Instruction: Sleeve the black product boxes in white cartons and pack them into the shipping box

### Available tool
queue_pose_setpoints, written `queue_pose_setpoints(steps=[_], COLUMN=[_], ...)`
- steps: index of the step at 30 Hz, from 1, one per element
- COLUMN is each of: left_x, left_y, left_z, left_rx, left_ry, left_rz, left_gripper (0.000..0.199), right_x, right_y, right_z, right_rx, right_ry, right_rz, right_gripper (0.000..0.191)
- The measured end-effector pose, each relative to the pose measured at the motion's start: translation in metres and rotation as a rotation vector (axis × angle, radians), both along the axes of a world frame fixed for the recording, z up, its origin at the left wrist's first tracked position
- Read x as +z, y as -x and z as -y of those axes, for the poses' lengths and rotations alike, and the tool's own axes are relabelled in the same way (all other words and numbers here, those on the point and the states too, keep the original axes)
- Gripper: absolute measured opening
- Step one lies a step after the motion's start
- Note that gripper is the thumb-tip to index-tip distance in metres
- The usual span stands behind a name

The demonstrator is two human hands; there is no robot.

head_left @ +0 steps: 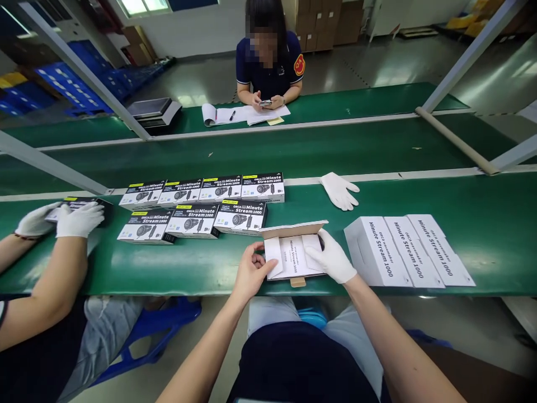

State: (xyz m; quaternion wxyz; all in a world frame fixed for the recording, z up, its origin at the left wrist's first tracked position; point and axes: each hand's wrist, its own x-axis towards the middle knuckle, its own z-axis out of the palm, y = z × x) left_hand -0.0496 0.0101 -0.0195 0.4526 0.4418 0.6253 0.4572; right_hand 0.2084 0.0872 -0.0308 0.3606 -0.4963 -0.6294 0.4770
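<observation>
An opened box [293, 254] with a white printed booklet or inner face showing lies at the table's front edge, its lid flap raised at the back and a brown tab at the front. My left hand [251, 271], bare, grips its left side, thumb on the white side flap. My right hand [334, 257], in a white glove, holds the right side, thumb on the other flap. White boxes [409, 252] marked Minute Stream 1000 stand to the right. Several printed retail boxes [193, 218] form two rows to the left.
A loose white glove [339, 191] lies behind the white boxes. At the left, a co-worker's gloved hands [69, 219] hold a dark box. Another person [268, 61] sits across the green table [188, 271] with papers [241, 114]. Metal posts rise at both sides.
</observation>
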Motion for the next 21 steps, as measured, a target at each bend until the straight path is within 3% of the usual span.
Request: queue_pose_setpoints(steps=[3,8,11,13,17,19,21], left_x=[0.002,0.004,0.008,0.007,-0.006,-0.011,-0.009], left_y=[-0.001,-0.001,-0.007,-0.01,-0.004,0.008,0.022], left_z=[-0.01,-0.024,-0.028,-0.029,-0.028,-0.024,-0.019], left_rx=[-0.067,-0.139,-0.116,-0.104,-0.087,-0.127,-0.254], left_ry=[0.016,0.068,0.068,0.045,-0.169,-0.25,-0.296], left_rz=[-0.028,0.19,0.266,0.262,0.16,0.092,-0.033], left_gripper=[0.087,0.061,0.058,0.057,0.04,0.022,0.028], right_x=[0.01,0.014,0.01,0.008,0.007,0.008,0.009], right_y=[0.002,0.002,0.004,0.005,0.001,-0.008,-0.018], right_z=[-0.004,-0.012,-0.012,-0.01,0.0,0.006,0.012], right_rx=[-0.017,0.005,-0.006,-0.026,-0.072,0.008,0.118], right_ry=[0.035,0.081,0.064,-0.014,-0.299,-0.439,-0.536], right_rz=[0.096,-0.008,-0.022,-0.009,-0.052,-0.054,0.003], right_gripper=[0.063,0.059,0.062,0.057,0.026,0.014,0.023])
